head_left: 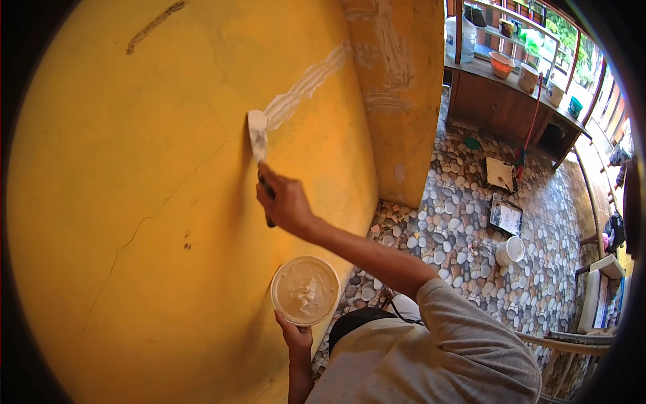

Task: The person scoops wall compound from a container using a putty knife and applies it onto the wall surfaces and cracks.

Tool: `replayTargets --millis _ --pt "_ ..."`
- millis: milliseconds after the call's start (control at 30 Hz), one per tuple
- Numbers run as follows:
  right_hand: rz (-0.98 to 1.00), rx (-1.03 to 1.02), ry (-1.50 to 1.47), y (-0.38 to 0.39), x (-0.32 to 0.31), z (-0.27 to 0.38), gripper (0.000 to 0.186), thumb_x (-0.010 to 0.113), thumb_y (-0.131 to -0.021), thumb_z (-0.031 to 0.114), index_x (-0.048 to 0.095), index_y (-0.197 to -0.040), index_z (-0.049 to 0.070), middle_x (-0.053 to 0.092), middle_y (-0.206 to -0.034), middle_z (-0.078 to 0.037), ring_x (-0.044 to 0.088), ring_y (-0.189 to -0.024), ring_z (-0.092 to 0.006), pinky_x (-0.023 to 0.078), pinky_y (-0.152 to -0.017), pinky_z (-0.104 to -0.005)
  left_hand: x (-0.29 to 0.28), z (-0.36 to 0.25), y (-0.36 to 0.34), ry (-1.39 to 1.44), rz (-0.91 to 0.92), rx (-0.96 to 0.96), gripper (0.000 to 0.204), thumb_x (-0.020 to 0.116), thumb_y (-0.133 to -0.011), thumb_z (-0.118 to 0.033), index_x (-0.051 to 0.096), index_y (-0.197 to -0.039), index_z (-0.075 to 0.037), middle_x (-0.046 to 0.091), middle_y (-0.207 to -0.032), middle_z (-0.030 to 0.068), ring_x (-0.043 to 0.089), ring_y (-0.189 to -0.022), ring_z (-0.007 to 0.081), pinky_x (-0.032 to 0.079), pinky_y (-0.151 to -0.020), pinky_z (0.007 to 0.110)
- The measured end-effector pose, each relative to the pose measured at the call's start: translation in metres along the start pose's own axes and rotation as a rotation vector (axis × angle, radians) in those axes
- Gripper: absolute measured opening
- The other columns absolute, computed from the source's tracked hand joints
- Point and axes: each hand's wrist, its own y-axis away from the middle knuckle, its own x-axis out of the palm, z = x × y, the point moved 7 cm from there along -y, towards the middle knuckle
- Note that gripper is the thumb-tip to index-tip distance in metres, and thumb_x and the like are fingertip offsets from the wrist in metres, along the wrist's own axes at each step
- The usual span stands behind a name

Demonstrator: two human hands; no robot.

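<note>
My right hand is closed round the dark handle of a putty knife. Its blade, smeared with white filler, is at the lower end of a white filler streak on the yellow wall. From that end a thin crack runs on down to the left. Lower down, my left hand grips a round tub from beneath, beside the wall. Pale filler lies inside the tub.
Rougher white patches mark the wall's corner pillar. On the pebble-patterned floor stand two paint trays and a white bucket. A wooden counter at the back holds several tubs, and a chair stands at the right.
</note>
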Motion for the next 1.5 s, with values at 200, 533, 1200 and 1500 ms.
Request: replayTargets --millis 200,533,1200,1500 --pt "0.096 0.039 0.019 0.054 0.0 0.018 0.032 0.059 -0.083 0.01 0.055 -0.112 -0.006 0.06 -0.066 -0.015 0.058 -0.051 -0.0222 0.046 -0.048 -0.0349 0.011 -0.008 0.007 -0.007 -0.034 0.004 0.055 0.036 -0.093 -0.053 0.04 -0.133 -0.015 0.047 -0.133 0.002 0.048 -0.12 0.0195 0.045 -0.095 0.036" --pt "0.027 0.332 -0.377 -0.086 -0.078 -0.018 0.022 0.063 -0.081 0.012 0.062 -0.09 -0.008 0.058 -0.064 -0.012 0.055 -0.048 -0.0142 0.044 -0.042 -0.0255 0.0 -0.005 0.002 -0.006 -0.033 0.026 0.055 0.034 -0.094 -0.052 0.041 -0.132 -0.012 0.05 -0.13 0.0049 0.051 -0.116 0.0207 0.046 -0.095 0.037" --pt "0.272 0.372 -0.327 -0.013 -0.048 0.064 0.028 0.062 -0.081 0.012 0.061 -0.099 -0.01 0.06 -0.062 -0.01 0.053 -0.046 -0.0105 0.042 -0.04 -0.0247 -0.002 -0.003 0.003 0.029 0.024 0.016 0.054 0.035 -0.095 -0.051 0.04 -0.133 -0.012 0.049 -0.132 0.0033 0.05 -0.117 0.0199 0.046 -0.095 0.036" --pt "0.217 0.339 -0.312 -0.073 -0.047 0.025 0.021 0.063 -0.08 0.014 0.062 -0.078 -0.008 0.059 -0.063 -0.011 0.054 -0.047 -0.013 0.042 -0.041 -0.0266 -0.005 -0.003 0.006 0.008 0.008 0.074 0.054 0.034 -0.095 -0.05 0.04 -0.133 -0.012 0.049 -0.132 0.004 0.049 -0.118 0.0204 0.045 -0.096 0.037"
